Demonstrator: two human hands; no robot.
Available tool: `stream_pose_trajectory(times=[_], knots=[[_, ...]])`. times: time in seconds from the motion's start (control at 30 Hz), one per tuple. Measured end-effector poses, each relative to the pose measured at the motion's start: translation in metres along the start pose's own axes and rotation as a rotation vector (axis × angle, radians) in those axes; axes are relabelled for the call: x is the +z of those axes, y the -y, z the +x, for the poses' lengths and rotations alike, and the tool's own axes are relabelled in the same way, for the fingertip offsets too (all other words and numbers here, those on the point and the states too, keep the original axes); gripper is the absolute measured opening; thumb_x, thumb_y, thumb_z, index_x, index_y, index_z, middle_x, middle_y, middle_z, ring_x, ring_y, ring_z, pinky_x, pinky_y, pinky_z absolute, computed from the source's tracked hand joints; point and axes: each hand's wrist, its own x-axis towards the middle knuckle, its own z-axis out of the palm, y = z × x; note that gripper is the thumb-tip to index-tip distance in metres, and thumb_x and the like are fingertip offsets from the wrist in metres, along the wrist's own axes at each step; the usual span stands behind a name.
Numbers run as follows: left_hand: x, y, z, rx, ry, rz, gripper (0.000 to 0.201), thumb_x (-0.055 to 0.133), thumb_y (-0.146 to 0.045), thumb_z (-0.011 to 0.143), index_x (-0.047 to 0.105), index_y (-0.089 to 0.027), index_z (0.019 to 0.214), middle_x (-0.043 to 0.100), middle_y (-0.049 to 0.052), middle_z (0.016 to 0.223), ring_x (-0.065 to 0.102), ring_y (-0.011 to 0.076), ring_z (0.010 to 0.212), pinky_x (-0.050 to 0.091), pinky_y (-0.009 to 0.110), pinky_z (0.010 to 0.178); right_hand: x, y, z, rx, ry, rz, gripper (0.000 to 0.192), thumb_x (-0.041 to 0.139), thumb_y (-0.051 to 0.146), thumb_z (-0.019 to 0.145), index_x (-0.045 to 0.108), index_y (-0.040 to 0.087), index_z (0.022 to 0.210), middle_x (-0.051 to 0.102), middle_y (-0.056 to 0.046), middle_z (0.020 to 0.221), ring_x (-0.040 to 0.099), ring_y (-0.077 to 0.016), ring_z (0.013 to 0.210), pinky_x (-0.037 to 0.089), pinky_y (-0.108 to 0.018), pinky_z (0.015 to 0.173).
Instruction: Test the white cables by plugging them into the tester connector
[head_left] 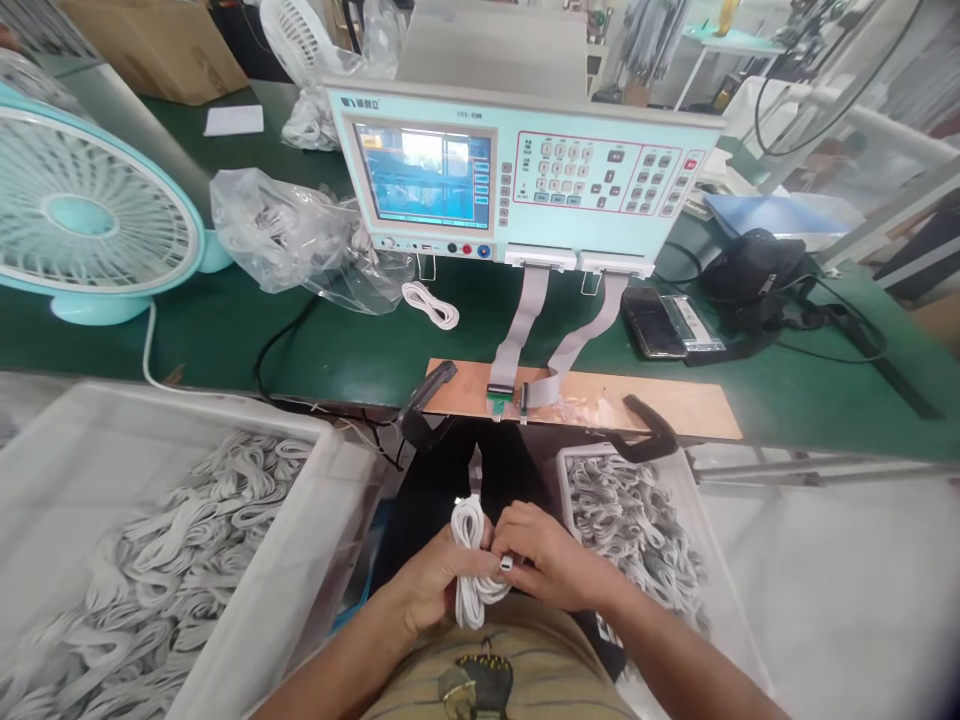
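Note:
A coiled white USB cable is in front of my body, low in the head view. My left hand is closed around the middle of the coil, its thumb lying across the front. To the right of it, my right hand pinches one end of the same cable, and the small connector pokes out between thumb and fingers. Above the hands, two small connector boards sit at the front edge of a copper-coloured plate, joined by grey ribbon cables to a cable tester.
Black clamps grip the plate to the green table. White bins of bundled cables stand at left and right. On the table are a turquoise fan, a plastic bag, a coiled cable and a phone.

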Motion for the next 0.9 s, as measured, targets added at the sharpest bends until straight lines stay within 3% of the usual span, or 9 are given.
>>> stream_pose_trajectory(times=[0.1, 0.23, 0.37, 0.5, 0.63, 0.8, 0.9], knots=[[-0.001, 0.003, 0.001, 0.018, -0.006, -0.005, 0.025, 0.075, -0.01, 0.054, 0.054, -0.015, 0.066, 0.056, -0.003, 0.061, 0.054, 0.0108, 0.057, 0.041, 0.023, 0.058, 0.001, -0.004, -0.001, 0.02, -0.064, 0.147, 0.014, 0.048, 0.027, 0.091, 0.054, 0.019, 0.082, 0.053, -0.003, 0.083, 0.049, -0.017, 0.08, 0.04, -0.031, 0.074], [-0.001, 0.009, 0.005, 0.053, -0.057, 0.058, 0.025, 0.075, -0.016, 0.058, 0.058, -0.016, 0.076, 0.059, -0.002, 0.063, 0.054, 0.0113, 0.057, 0.042, 0.023, 0.055, 0.014, -0.015, -0.007, 0.153, -0.278, 0.38, 0.022, 0.046, 0.035, 0.092, 0.053, 0.018, 0.079, 0.049, -0.002, 0.079, 0.047, -0.0147, 0.07, 0.04, -0.027, 0.064], [0.0, 0.007, 0.012, 0.161, -0.155, 0.302, 0.021, 0.075, -0.024, 0.06, 0.064, -0.012, 0.074, 0.059, 0.0, 0.06, 0.054, 0.0128, 0.057, 0.042, 0.023, 0.055, 0.029, -0.023, -0.01, 0.274, -0.396, 0.339, 0.02, 0.05, 0.032, 0.09, 0.054, 0.018, 0.077, 0.05, -0.001, 0.076, 0.046, -0.0134, 0.066, 0.038, -0.025, 0.059], [0.002, -0.004, 0.023, 0.346, -0.271, 0.51, 0.02, 0.073, -0.029, 0.063, 0.065, -0.01, 0.066, 0.058, 0.001, 0.056, 0.052, 0.0116, 0.054, 0.041, 0.021, 0.053, 0.028, -0.029, -0.002, 0.362, -0.503, 0.353, 0.011, 0.059, 0.028, 0.083, 0.056, 0.018, 0.085, 0.05, 0.002, 0.072, 0.044, -0.012, 0.063, 0.036, -0.023, 0.055], [0.008, -0.021, 0.036, 0.449, -0.349, 0.484, 0.024, 0.072, -0.033, 0.064, 0.062, -0.012, 0.068, 0.057, 0.0, 0.054, 0.053, 0.0114, 0.049, 0.044, 0.022, 0.048, 0.013, -0.036, 0.016, 0.369, -0.595, 0.461, 0.019, 0.058, 0.033, 0.083, 0.054, 0.017, 0.073, 0.045, 0.004, 0.064, 0.04, -0.0111, 0.058, 0.033, -0.022, 0.053], [0.019, -0.039, 0.049, 0.543, -0.389, 0.42, 0.026, 0.075, -0.03, 0.057, 0.062, -0.012, 0.069, 0.056, -0.001, 0.053, 0.052, 0.0109, 0.045, 0.045, 0.022, 0.043, -0.004, -0.038, 0.043, 0.357, -0.753, 0.589, 0.024, 0.059, 0.038, 0.081, 0.055, 0.016, 0.071, 0.046, 0.003, 0.062, 0.04, -0.0114, 0.057, 0.033, -0.023, 0.054], [0.024, -0.041, 0.054, 0.506, -0.383, 0.302, 0.029, 0.076, -0.029, 0.056, 0.061, -0.012, 0.073, 0.056, -0.002, 0.054, 0.052, 0.0103, 0.044, 0.044, 0.021, 0.041, -0.008, -0.036, 0.052, 0.38, -0.8, 0.623, 0.026, 0.061, 0.04, 0.079, 0.056, 0.016, 0.069, 0.047, 0.003, 0.061, 0.041, -0.0119, 0.056, 0.034, -0.024, 0.055]])
